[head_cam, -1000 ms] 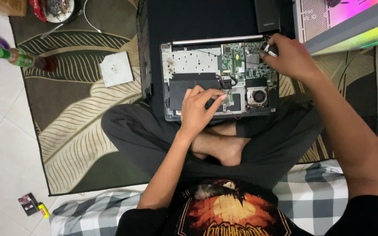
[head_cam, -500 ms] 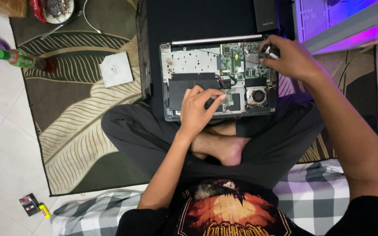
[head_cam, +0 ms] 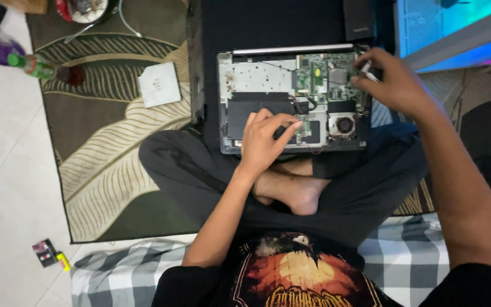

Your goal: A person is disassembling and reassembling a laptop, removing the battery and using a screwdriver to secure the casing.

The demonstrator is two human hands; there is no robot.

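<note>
An opened laptop lies bottom-up across my crossed legs, its green circuit board, battery bay and round fan exposed. My left hand rests on the near edge of the laptop, fingers curled and pressing on the black battery area. My right hand is at the laptop's far right corner, pinching a small silver-tipped tool over the circuit board.
A white square sheet lies on the leaf-patterned rug. A green-capped bottle and a bowl sit at the far left. A lit computer case stands far right. A small card lies on the tiled floor.
My right hand has shifted slightly at the laptop's corner with the tool. The light from the case has changed from purple to blue. My left hand has stayed put.
</note>
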